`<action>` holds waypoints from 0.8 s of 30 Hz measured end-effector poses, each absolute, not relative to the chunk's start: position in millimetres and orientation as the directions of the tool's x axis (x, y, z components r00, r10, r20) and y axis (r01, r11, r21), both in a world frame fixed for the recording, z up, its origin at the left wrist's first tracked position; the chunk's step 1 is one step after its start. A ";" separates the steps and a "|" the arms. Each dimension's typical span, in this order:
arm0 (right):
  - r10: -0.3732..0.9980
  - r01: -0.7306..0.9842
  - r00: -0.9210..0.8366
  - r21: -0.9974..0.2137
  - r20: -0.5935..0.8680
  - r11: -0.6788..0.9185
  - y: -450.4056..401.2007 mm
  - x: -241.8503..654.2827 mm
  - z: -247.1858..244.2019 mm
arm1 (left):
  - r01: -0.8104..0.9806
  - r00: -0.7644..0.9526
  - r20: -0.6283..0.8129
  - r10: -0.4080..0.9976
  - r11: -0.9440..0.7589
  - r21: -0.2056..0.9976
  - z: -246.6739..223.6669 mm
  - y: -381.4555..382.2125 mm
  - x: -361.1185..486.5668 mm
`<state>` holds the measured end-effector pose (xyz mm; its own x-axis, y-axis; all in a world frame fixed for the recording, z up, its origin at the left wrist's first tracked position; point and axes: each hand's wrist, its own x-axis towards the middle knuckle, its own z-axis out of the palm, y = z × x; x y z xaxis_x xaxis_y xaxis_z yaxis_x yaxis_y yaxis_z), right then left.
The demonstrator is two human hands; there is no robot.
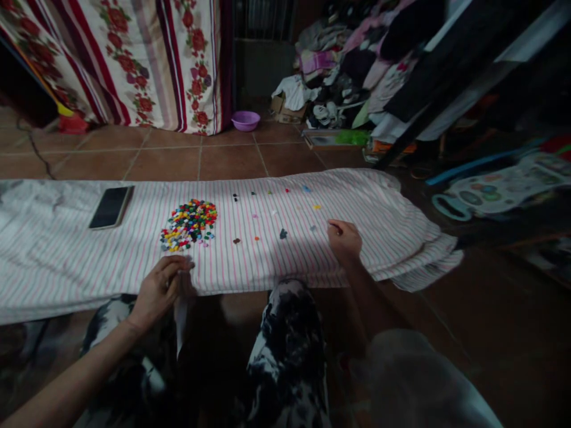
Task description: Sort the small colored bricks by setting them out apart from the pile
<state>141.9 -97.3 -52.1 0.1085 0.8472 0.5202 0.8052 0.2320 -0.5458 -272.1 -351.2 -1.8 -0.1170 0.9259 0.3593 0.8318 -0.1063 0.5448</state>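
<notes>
A pile of small multicoloured pieces (191, 223) lies on the striped cloth (147, 249). Right of it, tiny pieces sit apart in loose rows, among them a dark grey cluster (283, 234), a brown one (236, 241), a yellow one (317, 207) and a blue one (306, 188). Below the pile, at the cloth's near edge, my left hand (163, 285) has its fingertips pinched together; what they hold is too small to name. My right hand (345, 239) is curled with thumb and forefinger together, just right of a grey piece (313, 228); its contents are hidden.
A phone (110, 208) lies on the cloth left of the pile. Beyond, a purple basin (245, 121) stands on the tiled floor by a floral curtain (147, 65). Heaped clothes (343, 65) are at the back, and a pale plastic toy (504, 184) is at right.
</notes>
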 end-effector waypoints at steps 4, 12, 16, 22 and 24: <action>0.828 0.771 0.146 -0.586 0.541 0.248 -96.6 142.8 -52.2 | 0.869 -0.121 0.402 0.908 -0.099 0.485 -7.2 -347.2 -279.3; 0.702 0.741 0.303 -0.623 0.644 0.251 -104.6 130.3 -37.5 | 0.945 -0.308 0.430 0.849 0.222 0.239 -26.4 -347.8 -291.7; 0.721 0.690 0.196 -0.616 0.664 0.380 -119.3 90.9 -13.0 | 0.947 -0.318 0.307 0.897 0.286 0.145 -38.8 -346.0 -296.6; 0.791 0.523 -0.152 -0.631 0.593 0.573 -147.3 -1.3 22.1 | 0.947 -0.319 0.260 0.911 0.302 0.106 -36.8 -321.7 -295.4; 0.790 0.445 -0.308 -0.653 0.530 0.613 -156.7 -31.0 24.5 | 0.950 -0.312 0.261 0.914 0.291 0.114 -35.5 -314.5 -295.7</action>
<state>-31.0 -156.7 24.5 -0.3083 0.7897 0.5304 0.4452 0.6126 -0.6531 -295.7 -314.5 -35.5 -0.3116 0.9137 0.2608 0.9498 0.2914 0.1139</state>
